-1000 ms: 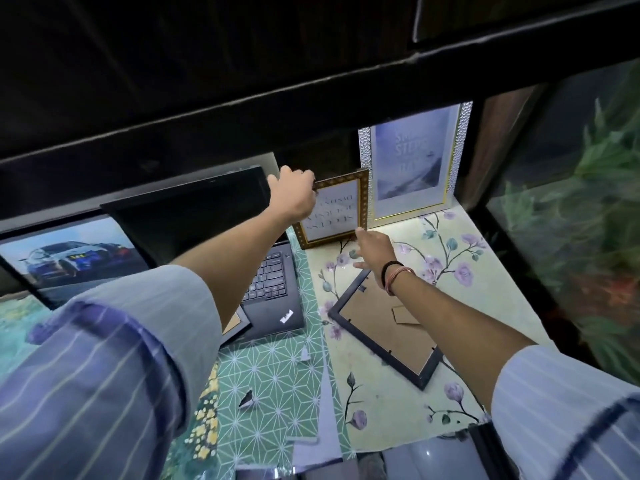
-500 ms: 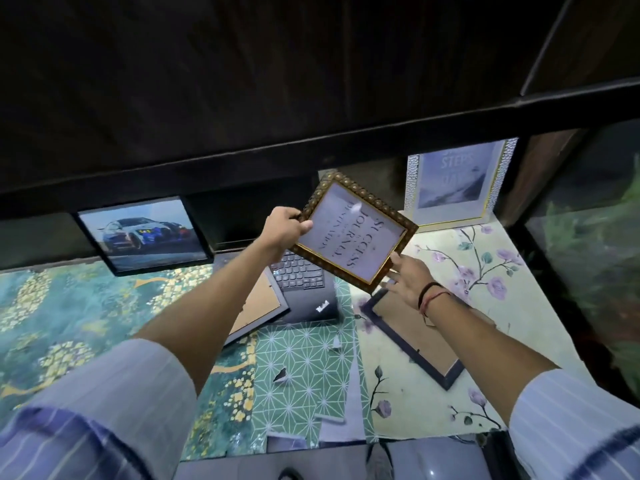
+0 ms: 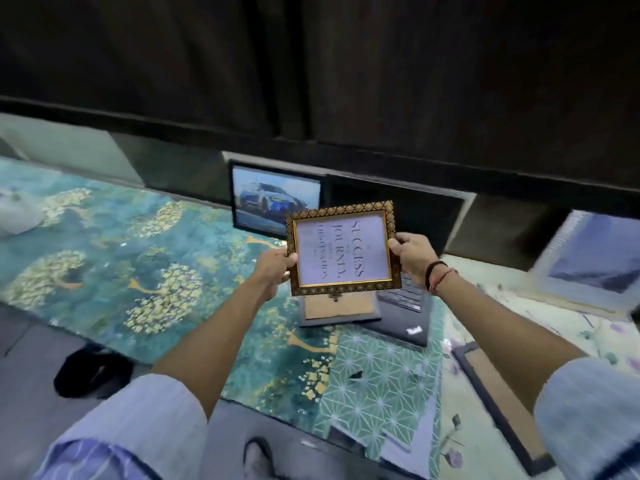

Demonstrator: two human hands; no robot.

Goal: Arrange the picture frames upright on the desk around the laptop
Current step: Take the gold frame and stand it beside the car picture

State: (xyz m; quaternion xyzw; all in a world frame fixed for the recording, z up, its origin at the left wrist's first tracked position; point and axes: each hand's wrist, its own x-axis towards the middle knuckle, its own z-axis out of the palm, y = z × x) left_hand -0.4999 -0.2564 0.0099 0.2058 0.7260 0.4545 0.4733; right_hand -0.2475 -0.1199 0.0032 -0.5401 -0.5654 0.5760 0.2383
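Note:
A gold ornate frame [image 3: 343, 249] with sideways text hangs in the air above the desk, held by both hands. My left hand [image 3: 275, 266] grips its left edge and my right hand [image 3: 412, 254] its right edge. Below it lies a dark frame [image 3: 337, 308] face down, brown backing up, beside the open laptop [image 3: 405, 306]. A car picture frame [image 3: 275, 202] stands upright at the back, left of the laptop screen. A silver-edged frame [image 3: 595, 261] leans at the back right. Another dark frame [image 3: 498, 393] lies face down at the right.
The desk [image 3: 104, 237] is covered in patterned paper: teal and gold at left, green geometric in the middle, floral at right. A dark overhead shelf [image 3: 311, 98] hangs low above the back. A white object [image 3: 17, 213] sits far left; a dark object [image 3: 93, 372] lies by the front edge.
The gold frame was lifted from its upright spot right of the laptop, turned, and carried leftwards over the face-down frame. My right hand now grips its right edge. The view swung left.

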